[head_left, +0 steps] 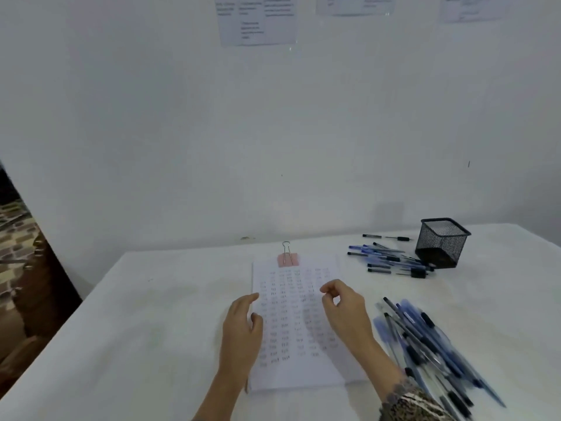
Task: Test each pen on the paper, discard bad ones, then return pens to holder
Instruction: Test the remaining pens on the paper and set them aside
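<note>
Blur smears the heap of blue and black pens (pixel 431 344) at four o'clock from the paper (pixel 296 323), so we cannot count them; its near end runs out of view at the bottom right. We cannot read the rows of small marks on the paper. Both forearms are cut off by the lower edge, and a patterned sleeve (pixel 409 402) covers the right wrist. We cannot read the printed sheets (pixel 256 19) on the wall at twelve o'clock either, and their tops are cut off.

Our left hand (pixel 243 326) lies relaxed with its fingers nearly straight, resting on the paper's nine o'clock edge. Our right hand (pixel 343 308) hovers over the paper's three o'clock side, fingers loosely curled, thumb and forefinger close together but gripping nothing we can see.

At two o'clock stands the black mesh holder (pixel 441 243), upright; through its open top we see only mesh. A second scatter of pens (pixel 388 259) lies flat on the table just beside it, at its nine o'clock side.

A pink binder clip (pixel 287 259) grips the paper's top edge. The table (pixel 151 329) is covered in white and stands against a plain white wall.
</note>
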A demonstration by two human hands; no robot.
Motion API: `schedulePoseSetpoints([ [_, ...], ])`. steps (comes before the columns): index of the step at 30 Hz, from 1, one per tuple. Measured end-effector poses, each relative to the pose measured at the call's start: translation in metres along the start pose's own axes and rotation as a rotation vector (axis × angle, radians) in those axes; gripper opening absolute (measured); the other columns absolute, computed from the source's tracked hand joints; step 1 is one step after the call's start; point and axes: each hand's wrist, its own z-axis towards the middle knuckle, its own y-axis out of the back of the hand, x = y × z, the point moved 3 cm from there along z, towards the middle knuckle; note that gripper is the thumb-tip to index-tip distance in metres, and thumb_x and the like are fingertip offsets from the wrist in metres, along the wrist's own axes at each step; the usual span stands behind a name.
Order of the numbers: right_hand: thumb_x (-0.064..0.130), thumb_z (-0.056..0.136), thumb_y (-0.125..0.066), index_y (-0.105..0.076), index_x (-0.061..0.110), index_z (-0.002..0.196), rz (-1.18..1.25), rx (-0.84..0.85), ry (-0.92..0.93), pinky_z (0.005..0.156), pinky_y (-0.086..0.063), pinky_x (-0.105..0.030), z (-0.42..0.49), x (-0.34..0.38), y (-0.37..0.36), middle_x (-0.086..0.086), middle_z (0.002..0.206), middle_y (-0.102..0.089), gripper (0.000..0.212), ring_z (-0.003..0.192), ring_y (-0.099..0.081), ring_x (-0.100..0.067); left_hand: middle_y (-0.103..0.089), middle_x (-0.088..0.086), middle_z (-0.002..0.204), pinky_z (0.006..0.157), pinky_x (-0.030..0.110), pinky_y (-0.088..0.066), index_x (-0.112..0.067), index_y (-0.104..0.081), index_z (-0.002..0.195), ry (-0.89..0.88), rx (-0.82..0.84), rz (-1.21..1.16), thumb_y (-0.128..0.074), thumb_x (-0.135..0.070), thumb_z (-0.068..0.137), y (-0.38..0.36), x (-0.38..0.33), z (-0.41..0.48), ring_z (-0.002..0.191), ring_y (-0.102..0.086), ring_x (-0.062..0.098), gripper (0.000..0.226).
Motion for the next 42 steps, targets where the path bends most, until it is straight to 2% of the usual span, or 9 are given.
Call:
schedulePoseSetpoints([
  [6,0.019,0.089,-0.046,-0.058,0.021,0.085,-0.306,0.130,-0.234,0.070,-0.049,-0.031,0.071,-0.028,0.030,0.001,0.087,-0.063,0.012,0.078,-0.059,-0.017,-0.045,-0.011,0.117,0.098,0.012,-0.027,-0.015,-0.052,0.123,0.011,0.097,0.034,-0.046,-0.001,0.088,-0.017,0.017,0.014,0.114,-0.044,0.005,0.038],
  [9,0.014,0.091,-0.043,-0.061,0.016,0.104,-0.539,0.093,-0.318,0.076,-0.047,-0.031,0.103,-0.053,0.050,-0.005,0.107,-0.062,0.023,0.098,-0.058,-0.024,-0.042,-0.009,0.124,0.097,0.011,-0.024,-0.016,-0.049,0.127,0.012,0.130,0.071,-0.046,-0.004,0.088,-0.022,0.022,0.016,0.114,-0.039,0.002,0.040],
  [13,0.015,0.094,-0.039,-0.049,0.019,0.129,-0.945,0.123,-0.254,0.095,-0.042,-0.039,0.123,-0.087,0.066,-0.007,0.134,-0.045,0.037,0.124,-0.041,-0.030,-0.038,-0.009,0.131,0.097,0.010,-0.026,-0.018,-0.045,0.131,0.016,0.146,0.126,-0.046,-0.009,0.090,-0.024,0.026,0.014,0.114,-0.038,0.000,0.042],
  [24,0.028,0.098,-0.041,-0.053,0.022,0.110,-1.009,0.238,0.106,0.093,-0.038,-0.034,0.128,-0.102,0.074,0.003,0.116,-0.054,0.018,0.109,-0.051,-0.019,-0.046,-0.004,0.128,0.095,0.012,-0.028,-0.013,-0.050,0.127,-0.031,0.096,0.207,-0.047,-0.010,0.089,-0.027,0.028,0.014,0.115,-0.044,0.008,0.038],
  [26,0.024,0.100,-0.038,-0.050,0.025,0.102,-0.816,0.184,0.125,0.083,-0.039,-0.034,0.130,-0.097,0.078,0.001,0.100,-0.058,0.012,0.094,-0.056,-0.023,-0.047,-0.003,0.128,0.095,0.013,-0.029,-0.013,-0.051,0.126,-0.032,0.094,0.209,-0.047,-0.009,0.089,-0.027,0.028,0.013,0.114,-0.045,0.010,0.037],
  [29,0.015,0.101,-0.034,-0.045,0.022,0.096,0.067,0.087,0.043,0.058,-0.037,-0.025,0.129,-0.070,0.086,0.000,0.071,-0.049,0.015,0.063,-0.051,-0.015,-0.048,-0.003,0.127,0.094,0.013,-0.030,-0.012,-0.051,0.125,-0.042,0.096,0.210,-0.047,-0.009,0.089,-0.028,0.028,0.014,0.113,-0.046,0.008,0.037],
  [33,0.060,0.078,-0.045,-0.048,0.019,0.059,1.097,0.055,-0.216,0.042,-0.023,-0.019,0.102,-0.013,0.098,0.007,0.045,-0.033,0.045,0.037,-0.026,-0.009,-0.047,-0.004,0.127,0.094,0.013,-0.029,-0.012,-0.051,0.125,-0.043,0.098,0.198,-0.046,-0.009,0.089,-0.027,0.028,0.013,0.113,-0.045,0.008,0.037],
  [38,0.041,0.030,-0.075,-0.041,0.020,0.045,1.505,-0.038,-0.279,0.040,-0.015,-0.019,0.067,-0.005,0.078,0.005,0.039,-0.022,0.043,0.033,-0.018,-0.011,-0.047,-0.002,0.129,0.096,0.012,-0.026,-0.010,-0.052,0.125,-0.044,0.114,0.196,-0.046,-0.008,0.089,-0.027,0.031,0.013,0.118,-0.044,0.009,0.037],
  [42,0.050,0.049,-0.077,-0.062,0.018,0.069,1.751,-0.020,-0.311,0.032,-0.021,-0.019,0.036,-0.010,0.046,0.009,0.045,-0.034,0.040,0.033,-0.024,-0.006,-0.046,-0.002,0.131,0.099,0.014,-0.028,-0.010,-0.052,0.126,-0.038,0.123,0.204,-0.045,-0.010,0.090,-0.027,0.032,0.012,0.120,-0.043,0.011,0.036],
])
